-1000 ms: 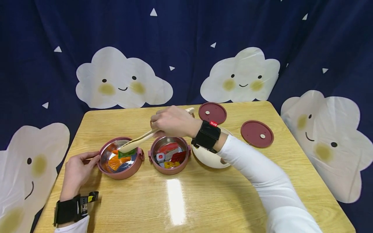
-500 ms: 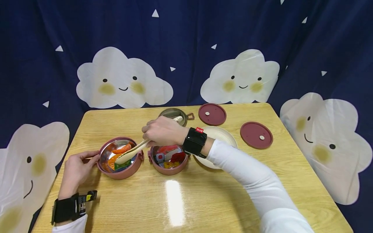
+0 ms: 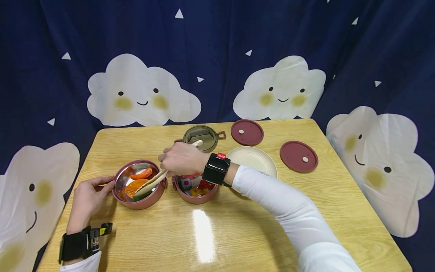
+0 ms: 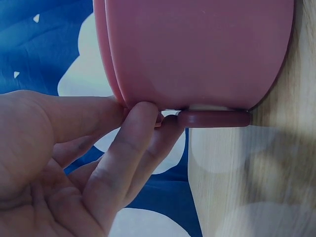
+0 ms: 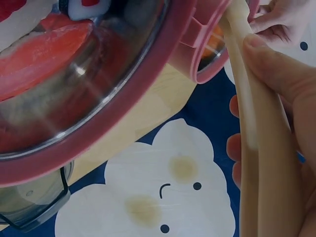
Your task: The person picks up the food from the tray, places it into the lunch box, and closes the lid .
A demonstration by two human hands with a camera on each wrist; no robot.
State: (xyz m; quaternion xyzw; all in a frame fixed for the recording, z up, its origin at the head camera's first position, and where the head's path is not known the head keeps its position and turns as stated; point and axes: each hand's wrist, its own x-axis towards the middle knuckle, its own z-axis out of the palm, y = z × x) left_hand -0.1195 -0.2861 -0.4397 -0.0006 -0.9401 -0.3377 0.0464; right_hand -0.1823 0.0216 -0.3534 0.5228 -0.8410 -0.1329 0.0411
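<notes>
Over on the left, the left hand (image 3: pixel 87 196) is steadying the left pink bowl (image 3: pixel 140 184): in the left wrist view its fingertips (image 4: pixel 143 111) are pinching the small side handle (image 4: pixel 213 118), the grip closed lightly round that tab and not round the wall. That looks to me like the right way to brace it, since the bowl is sitting on the smooth bench (image 3: pixel 210 234) and would probably slide under a sideways push.

Inside that bowl the toy food (image 3: pixel 136 186) is lying in a heap: orange pieces and something green under them. The cream tongs (image 3: pixel 151 181) are reaching down into it at a slant, tips at or among the pieces; I cannot tell whether they are clamping anything. The right hand (image 3: pixel 180 158) is gripping the tongs near their upper end, fingers (image 5: pixel 281 74) wrapped and squeezing both blades together.

For good work here, I would say keep the squeeze gentle and even, and keep the tongs clear of the rim.

Just beside it on the right, the second pink bowl (image 3: pixel 194 196) is holding red and yellow pieces, partly hidden under the right wrist. Further right a cream plate (image 3: pixel 253 156) and two maroon lids (image 3: pixel 299 156) are lying apart.
</notes>
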